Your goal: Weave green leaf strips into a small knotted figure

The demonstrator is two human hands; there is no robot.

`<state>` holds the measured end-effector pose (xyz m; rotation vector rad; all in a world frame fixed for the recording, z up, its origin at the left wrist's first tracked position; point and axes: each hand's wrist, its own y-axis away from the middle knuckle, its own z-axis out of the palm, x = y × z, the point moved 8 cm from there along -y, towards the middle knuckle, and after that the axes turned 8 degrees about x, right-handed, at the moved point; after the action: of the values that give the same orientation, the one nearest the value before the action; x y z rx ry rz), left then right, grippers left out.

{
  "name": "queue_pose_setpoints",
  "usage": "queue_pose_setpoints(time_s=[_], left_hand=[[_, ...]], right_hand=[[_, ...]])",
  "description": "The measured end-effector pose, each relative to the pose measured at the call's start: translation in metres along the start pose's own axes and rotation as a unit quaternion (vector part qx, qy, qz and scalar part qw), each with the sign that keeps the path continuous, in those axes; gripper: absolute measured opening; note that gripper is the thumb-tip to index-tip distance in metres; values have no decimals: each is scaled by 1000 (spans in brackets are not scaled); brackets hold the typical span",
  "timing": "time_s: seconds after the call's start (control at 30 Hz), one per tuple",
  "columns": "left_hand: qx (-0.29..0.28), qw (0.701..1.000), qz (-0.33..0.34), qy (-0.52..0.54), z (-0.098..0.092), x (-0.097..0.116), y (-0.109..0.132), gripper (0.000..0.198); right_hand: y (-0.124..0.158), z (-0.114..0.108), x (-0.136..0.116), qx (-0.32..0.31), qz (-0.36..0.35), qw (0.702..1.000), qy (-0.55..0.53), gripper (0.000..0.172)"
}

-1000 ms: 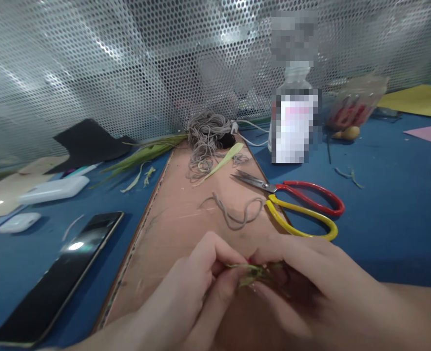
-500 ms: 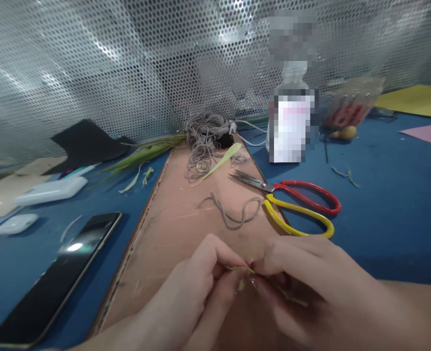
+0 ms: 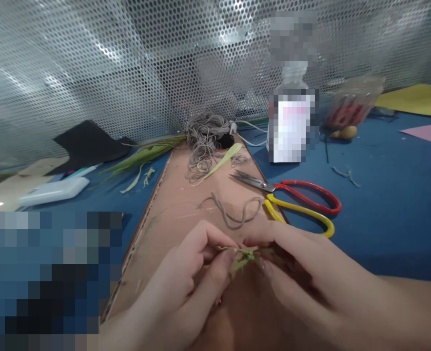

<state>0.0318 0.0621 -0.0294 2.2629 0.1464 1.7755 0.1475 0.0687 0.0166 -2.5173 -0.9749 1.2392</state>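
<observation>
My left hand [image 3: 186,282] and my right hand [image 3: 303,278] meet low in the middle, over a long pinkish board [image 3: 175,200]. Both pinch a small green strip of leaf [image 3: 242,257] between fingertips and thumbs. A short loose piece of grey cord [image 3: 233,214] lies on the board just beyond my fingers. Scissors [image 3: 296,202] with one red and one yellow handle lie at the board's right edge, blades pointing left.
A tangle of grey cord [image 3: 204,134] sits at the board's far end with a pale leaf strip [image 3: 221,163]. Long green leaves [image 3: 142,153] lie to its left. A bottle [image 3: 292,112] stands at the back right. A perforated metal wall [image 3: 127,63] closes the rear.
Both hands have risen slightly toward the loose cord, still working the leaf strip; its green end now sticks out between the fingertips.
</observation>
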Motion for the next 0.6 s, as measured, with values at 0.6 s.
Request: queue_pose_setpoints(time_s=[0.6], left_hand=[[9, 1000, 17, 0, 2, -2, -1, 21]], right_hand=[[-2, -1, -5, 51, -95, 992, 60, 13]])
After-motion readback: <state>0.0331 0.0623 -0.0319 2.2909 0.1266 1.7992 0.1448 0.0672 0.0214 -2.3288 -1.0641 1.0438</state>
